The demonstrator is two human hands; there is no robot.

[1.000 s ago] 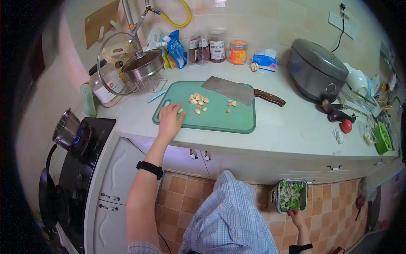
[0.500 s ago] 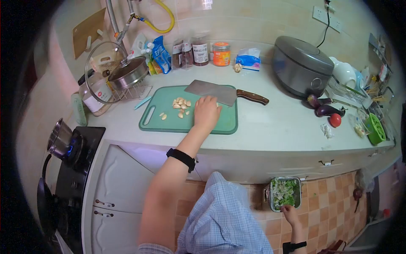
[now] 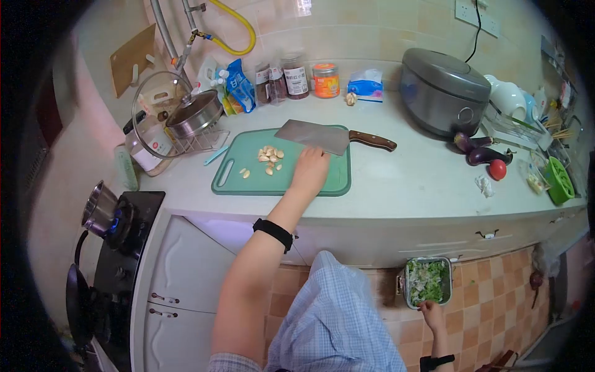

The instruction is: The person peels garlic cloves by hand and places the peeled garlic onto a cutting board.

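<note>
From where I stand, the white counter [image 3: 403, 186] is the biggest thing, its front edge running just beyond the person, with a broad stretch of worktop between the green cutting board and the grey rice cooker [image 3: 443, 93] on the right. The cutting board [image 3: 338, 181] lies near that front edge, a narrow strip of counter in front of it. Below, the metal bin [image 3: 450, 284] of greens sits close to the cabinets. The cleaver [image 3: 313, 134] lies over the board's far right corner, its handle reaching past the right edge. The left hand [image 3: 310, 172] is over the board's right half, fingers bent and close together near the blade; I can't tell whether they grip anything. The right hand [image 3: 433, 315] is at the bin's near rim, fingers curled, its hold unclear. Smallest are the peeled garlic cloves [image 3: 268, 154], mostly piled mid-board, left of the left hand.
</note>
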